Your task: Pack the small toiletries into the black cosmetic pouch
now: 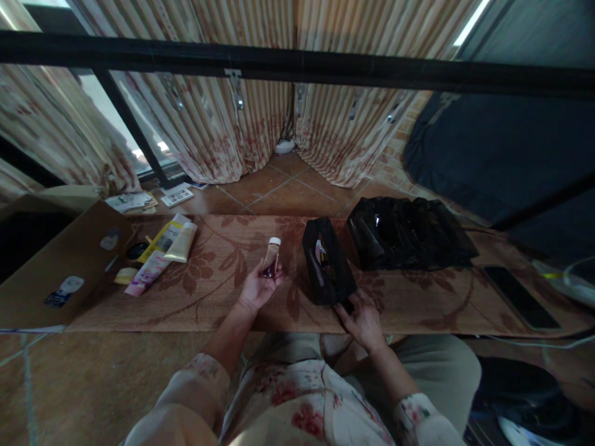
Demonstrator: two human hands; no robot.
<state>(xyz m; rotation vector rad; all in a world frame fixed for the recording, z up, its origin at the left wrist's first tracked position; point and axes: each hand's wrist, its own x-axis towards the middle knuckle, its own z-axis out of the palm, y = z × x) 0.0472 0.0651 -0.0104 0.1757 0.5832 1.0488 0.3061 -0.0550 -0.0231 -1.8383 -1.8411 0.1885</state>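
Observation:
In my left hand (261,286) is a small bottle (272,254) with a white cap and dark contents at its bottom, held upright with the fingers round its base. To its right lies a black pouch (326,263), its top unzipped, with a few small items showing inside. My right hand (361,317) grips the near end of this pouch, thumb and fingers at its corner. Several more black pouches (409,232) lie side by side further right. On the left, a pink tube (147,272), a yellow package (162,238) and a cream-coloured tube (181,241) are heaped together.
A cardboard box (69,266) stands at the left end of the patterned bench cover (223,303). A dark phone (520,297) lies at the right. Beyond the bench, a black metal bar (297,65) crosses in front of striped curtains (251,124). Papers (132,201) lie behind the box.

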